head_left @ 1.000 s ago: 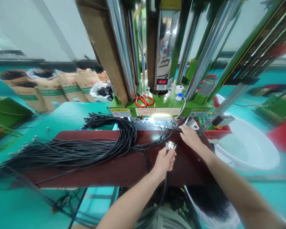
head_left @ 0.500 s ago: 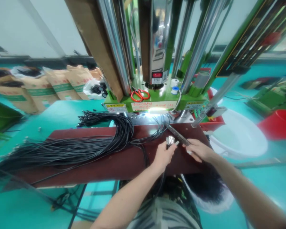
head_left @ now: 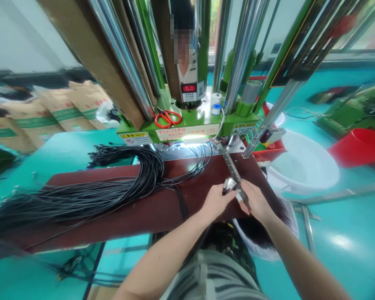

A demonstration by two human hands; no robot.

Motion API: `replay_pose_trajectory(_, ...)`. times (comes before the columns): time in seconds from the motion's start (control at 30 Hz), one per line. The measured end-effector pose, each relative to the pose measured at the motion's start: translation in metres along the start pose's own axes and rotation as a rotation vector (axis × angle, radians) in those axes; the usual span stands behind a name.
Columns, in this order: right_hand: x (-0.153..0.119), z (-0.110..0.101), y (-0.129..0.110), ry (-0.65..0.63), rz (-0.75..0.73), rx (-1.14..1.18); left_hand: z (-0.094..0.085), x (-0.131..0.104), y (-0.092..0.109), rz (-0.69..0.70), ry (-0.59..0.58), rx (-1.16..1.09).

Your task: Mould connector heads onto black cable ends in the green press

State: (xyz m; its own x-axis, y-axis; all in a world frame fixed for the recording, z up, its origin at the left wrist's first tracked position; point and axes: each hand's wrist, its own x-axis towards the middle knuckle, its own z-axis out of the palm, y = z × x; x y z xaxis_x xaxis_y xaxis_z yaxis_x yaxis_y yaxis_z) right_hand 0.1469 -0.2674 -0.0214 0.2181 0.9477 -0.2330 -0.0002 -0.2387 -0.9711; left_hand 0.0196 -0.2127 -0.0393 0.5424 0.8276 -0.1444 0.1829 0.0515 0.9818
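My left hand is closed round a small bunch of cables with silvery connector ends. Beside it, my right hand grips the near end of a long narrow metal bar, which slants up and left toward the green machine. The two hands are close together above the brown tabletop. A thick bundle of black cables lies on the left part of the table and loops back on itself. A few thin cables curve near the machine's lit lower edge.
The green press with tall columns stands behind the table, red-handled scissors and a blue-white spool on it. A white tub and red bucket are right. Paper sacks stand back left.
My right hand has come closer to my left hand, and the metal bar now stands steeper. The camera view has shifted, moving the machine and table leftward in the picture.
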Motion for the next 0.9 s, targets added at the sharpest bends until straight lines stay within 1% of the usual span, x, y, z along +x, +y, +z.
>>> replay_pose_trajectory(0.1,-0.003,0.003,-0.005,0.013,-0.038,-0.143,-0.001,-0.002,0.004,0.028,0.000,0.043)
replay_pose_trajectory(0.17,-0.004,0.004,-0.006,0.020,-0.058,-0.180,-0.002,-0.004,0.006,0.061,0.001,0.078)
replay_pose_trajectory(0.23,-0.004,0.004,-0.003,0.022,-0.065,-0.146,-0.004,-0.005,0.007,0.079,0.025,0.101)
replay_pose_trajectory(0.3,-0.002,0.002,0.002,0.030,-0.054,-0.063,-0.007,-0.004,0.006,0.071,0.076,0.089)
replay_pose_trajectory(0.37,0.001,0.000,0.008,0.047,-0.033,0.028,-0.009,-0.003,0.005,0.040,0.130,0.034)
replay_pose_trajectory(0.43,0.002,-0.002,0.012,0.064,-0.018,0.088,-0.010,-0.003,0.004,0.018,0.153,-0.040)
replay_pose_trajectory(0.5,0.003,-0.004,0.015,0.059,-0.011,0.113,-0.009,-0.002,0.004,0.027,0.125,-0.073)
replay_pose_trajectory(0.6,0.003,-0.005,0.014,0.008,-0.013,0.115,-0.006,-0.001,0.005,0.067,0.029,-0.076)
replay_pose_trajectory(0.67,0.002,-0.006,0.011,-0.023,-0.015,0.102,-0.006,0.000,0.006,0.056,-0.020,-0.105)
replay_pose_trajectory(0.83,0.001,-0.009,0.006,-0.079,-0.024,0.058,-0.008,0.001,0.007,-0.146,-0.124,-0.265)
replay_pose_trajectory(0.9,0.001,-0.010,0.005,-0.094,-0.024,0.051,-0.009,0.002,0.006,-0.169,-0.156,-0.274)
